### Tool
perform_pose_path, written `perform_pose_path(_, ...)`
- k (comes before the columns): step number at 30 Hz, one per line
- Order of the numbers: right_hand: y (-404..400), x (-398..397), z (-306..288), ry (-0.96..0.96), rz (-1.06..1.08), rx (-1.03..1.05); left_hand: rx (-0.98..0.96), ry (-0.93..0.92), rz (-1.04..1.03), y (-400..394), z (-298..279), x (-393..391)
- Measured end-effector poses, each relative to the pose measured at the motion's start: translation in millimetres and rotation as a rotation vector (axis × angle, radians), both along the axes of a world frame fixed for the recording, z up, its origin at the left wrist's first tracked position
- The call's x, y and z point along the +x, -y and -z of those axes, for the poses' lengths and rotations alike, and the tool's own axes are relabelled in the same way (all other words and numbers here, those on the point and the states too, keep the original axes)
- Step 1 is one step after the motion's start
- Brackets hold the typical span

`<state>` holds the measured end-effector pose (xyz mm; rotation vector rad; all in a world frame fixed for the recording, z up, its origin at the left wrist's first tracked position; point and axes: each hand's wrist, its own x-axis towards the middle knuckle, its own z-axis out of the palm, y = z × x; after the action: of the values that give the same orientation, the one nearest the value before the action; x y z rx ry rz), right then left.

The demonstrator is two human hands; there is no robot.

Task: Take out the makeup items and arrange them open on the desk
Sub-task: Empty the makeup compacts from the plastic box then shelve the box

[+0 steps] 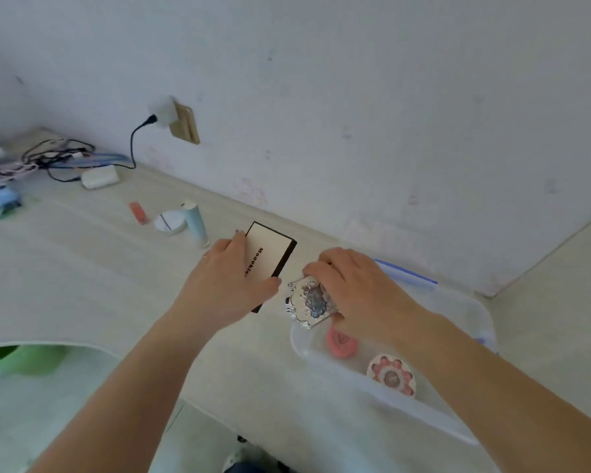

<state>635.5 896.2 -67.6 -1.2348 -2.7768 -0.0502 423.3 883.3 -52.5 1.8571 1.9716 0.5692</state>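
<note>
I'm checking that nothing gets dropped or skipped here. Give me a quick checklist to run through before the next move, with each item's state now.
1. Left hand grips the black-edged cream palette: ok.
2. Right hand holds the ornate silver compact, at the clear bin's rim: ok.
3. Both held items opened: not ok, both closed.
4. Bin emptied: not ok; pink compact and floral round case remain inside.
5. Free desk space beside the white round compact and pale tube: ok.

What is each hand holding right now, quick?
Left hand: grips the white-and-black palette box.
Right hand: grips the silver ornate compact at the rim of the clear plastic bin.
</note>
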Motion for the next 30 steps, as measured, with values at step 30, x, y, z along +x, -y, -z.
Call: perform_pose_path(30,-114.3,-365.1,132.2,0.416,-0.362,-0.077,-0.303,-0.087,-0.252,-99.2,167.6,-350.6)
